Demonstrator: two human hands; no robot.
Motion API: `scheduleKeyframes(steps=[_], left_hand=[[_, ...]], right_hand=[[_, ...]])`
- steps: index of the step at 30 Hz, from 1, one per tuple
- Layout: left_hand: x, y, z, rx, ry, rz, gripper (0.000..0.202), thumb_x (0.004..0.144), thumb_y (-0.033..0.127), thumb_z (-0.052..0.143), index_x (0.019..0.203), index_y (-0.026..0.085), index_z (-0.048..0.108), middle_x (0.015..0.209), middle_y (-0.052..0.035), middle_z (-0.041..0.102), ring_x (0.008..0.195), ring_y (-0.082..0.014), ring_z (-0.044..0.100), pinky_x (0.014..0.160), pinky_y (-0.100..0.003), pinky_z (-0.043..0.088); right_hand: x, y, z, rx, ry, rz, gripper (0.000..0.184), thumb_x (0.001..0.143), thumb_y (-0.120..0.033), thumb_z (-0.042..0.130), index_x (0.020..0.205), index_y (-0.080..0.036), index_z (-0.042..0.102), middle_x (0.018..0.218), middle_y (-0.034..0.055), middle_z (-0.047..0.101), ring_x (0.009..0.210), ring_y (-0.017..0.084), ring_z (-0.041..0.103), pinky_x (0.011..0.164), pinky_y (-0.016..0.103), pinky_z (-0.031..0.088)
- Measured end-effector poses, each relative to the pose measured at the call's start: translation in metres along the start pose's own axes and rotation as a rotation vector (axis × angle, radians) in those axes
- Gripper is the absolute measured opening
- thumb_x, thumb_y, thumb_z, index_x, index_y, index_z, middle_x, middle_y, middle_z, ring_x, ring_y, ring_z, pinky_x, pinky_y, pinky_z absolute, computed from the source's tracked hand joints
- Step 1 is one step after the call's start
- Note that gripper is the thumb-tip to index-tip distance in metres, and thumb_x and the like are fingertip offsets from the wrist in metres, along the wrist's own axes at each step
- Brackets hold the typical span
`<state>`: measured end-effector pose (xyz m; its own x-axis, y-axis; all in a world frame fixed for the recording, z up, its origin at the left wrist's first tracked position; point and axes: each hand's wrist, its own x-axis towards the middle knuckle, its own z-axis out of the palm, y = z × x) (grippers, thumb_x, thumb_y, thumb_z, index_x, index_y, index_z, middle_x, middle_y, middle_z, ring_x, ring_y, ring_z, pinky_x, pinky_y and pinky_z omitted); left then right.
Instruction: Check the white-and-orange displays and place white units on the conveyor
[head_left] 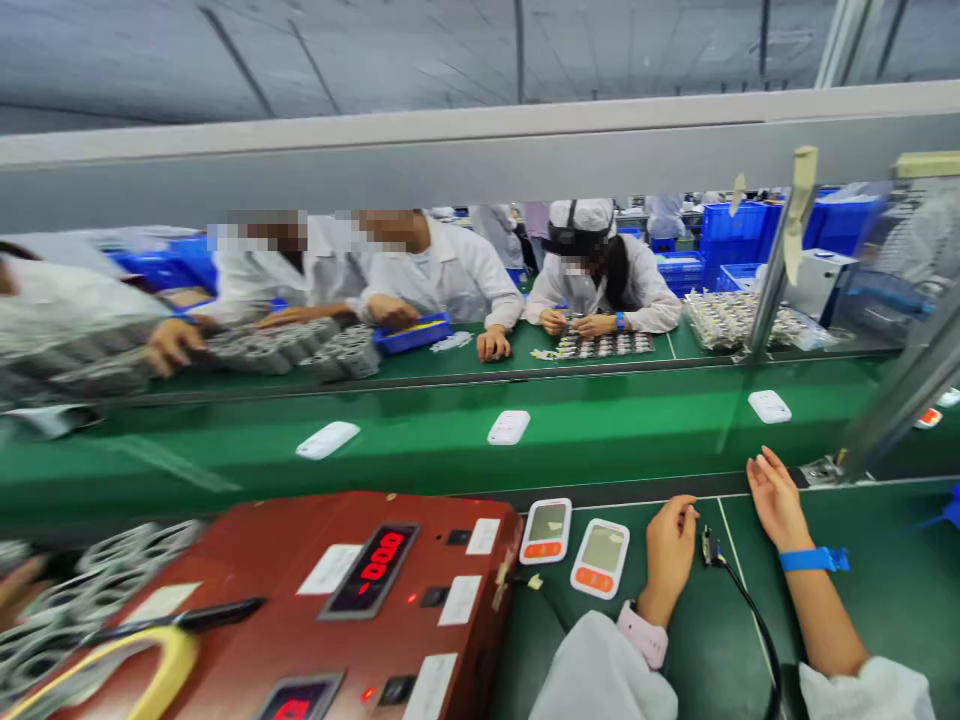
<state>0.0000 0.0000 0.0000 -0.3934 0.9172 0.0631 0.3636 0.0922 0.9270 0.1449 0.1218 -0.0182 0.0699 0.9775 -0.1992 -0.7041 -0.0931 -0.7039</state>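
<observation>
My left hand (672, 545) rests above the green tabletop, its fingers curled inward. The inside of its grip is hidden, so anything held there does not show. To its left lie two white handheld devices, one (546, 531) by the red-brown box and another (601, 557) closer to the hand, each with a grey screen and orange buttons. My right hand (777, 497) is open near the conveyor's edge, fingers stretched out and nothing in them. Between my hands, a small connector (711, 547) on a black cable lies on the table.
A red-brown test box (450, 500) with red digital displays stands at left, with a yellow tape roll (161, 670) on it. White devices (508, 427) lie spaced along the green conveyor (420, 425). Co-workers sit across it. A metal post (911, 385) rises at right.
</observation>
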Motion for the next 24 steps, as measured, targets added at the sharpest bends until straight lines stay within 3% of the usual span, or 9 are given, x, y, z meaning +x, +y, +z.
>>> scheduleKeyframes(steps=[3, 7, 13, 16, 19, 24], left_hand=[[0.0, 0.0, -0.001, -0.004, -0.021, 0.013, 0.026, 0.086, 0.019, 0.043, 0.098, 0.018, 0.065, 0.085, -0.0031, 0.072, 0.076, -0.0145, 0.066, 0.072, -0.026, 0.049], [-0.001, -0.001, -0.002, -0.006, -0.03, 0.002, 0.026, 0.086, 0.02, 0.042, 0.099, 0.017, 0.064, 0.086, -0.0041, 0.071, 0.074, -0.0146, 0.065, 0.071, -0.026, 0.048], [0.0, -0.006, -0.001, -0.026, -0.046, -0.006, 0.026, 0.087, 0.024, 0.042, 0.1, 0.018, 0.064, 0.085, -0.0046, 0.071, 0.074, -0.0155, 0.064, 0.071, -0.027, 0.048], [0.001, -0.007, 0.0, -0.028, -0.042, -0.009, 0.027, 0.087, 0.023, 0.042, 0.1, 0.017, 0.065, 0.085, -0.0054, 0.071, 0.073, -0.016, 0.064, 0.07, -0.027, 0.048], [0.0, -0.007, 0.0, -0.032, -0.037, -0.015, 0.027, 0.086, 0.022, 0.042, 0.099, 0.017, 0.065, 0.085, -0.0054, 0.071, 0.072, -0.0162, 0.064, 0.07, -0.028, 0.048], [-0.001, -0.007, 0.0, -0.042, -0.026, -0.013, 0.027, 0.086, 0.021, 0.042, 0.099, 0.018, 0.066, 0.086, -0.0055, 0.071, 0.074, -0.0168, 0.064, 0.071, -0.028, 0.048]], right_hand=[[0.0, 0.003, -0.002, -0.061, -0.043, -0.054, 0.044, 0.052, -0.025, 0.084, 0.091, -0.018, 0.066, 0.083, -0.0015, 0.066, 0.086, 0.011, 0.063, 0.094, 0.024, 0.05], [0.003, 0.007, -0.008, -0.334, -0.044, -0.243, 0.047, 0.06, -0.044, 0.077, 0.096, -0.016, 0.063, 0.085, 0.0023, 0.066, 0.087, 0.016, 0.063, 0.097, 0.036, 0.047], [0.039, 0.001, -0.005, -0.741, 0.013, -0.456, 0.051, 0.064, -0.052, 0.069, 0.098, -0.014, 0.062, 0.105, 0.0125, 0.06, 0.102, 0.027, 0.057, 0.099, 0.045, 0.041], [0.064, 0.0, 0.004, -1.009, 0.029, -0.525, 0.056, 0.059, -0.048, 0.071, 0.1, -0.012, 0.063, 0.116, 0.0189, 0.053, 0.119, 0.036, 0.043, 0.104, 0.05, 0.029], [0.084, 0.009, 0.016, -1.219, 0.053, -0.551, 0.067, 0.059, -0.041, 0.072, 0.115, -0.006, 0.057, 0.131, 0.0271, 0.039, 0.129, 0.043, 0.027, 0.107, 0.053, 0.019], [0.098, 0.029, 0.033, -1.392, 0.06, -0.555, 0.065, 0.071, -0.032, 0.063, 0.13, -0.008, 0.048, 0.142, 0.0268, 0.026, 0.13, 0.046, 0.023, 0.105, 0.058, 0.015]])
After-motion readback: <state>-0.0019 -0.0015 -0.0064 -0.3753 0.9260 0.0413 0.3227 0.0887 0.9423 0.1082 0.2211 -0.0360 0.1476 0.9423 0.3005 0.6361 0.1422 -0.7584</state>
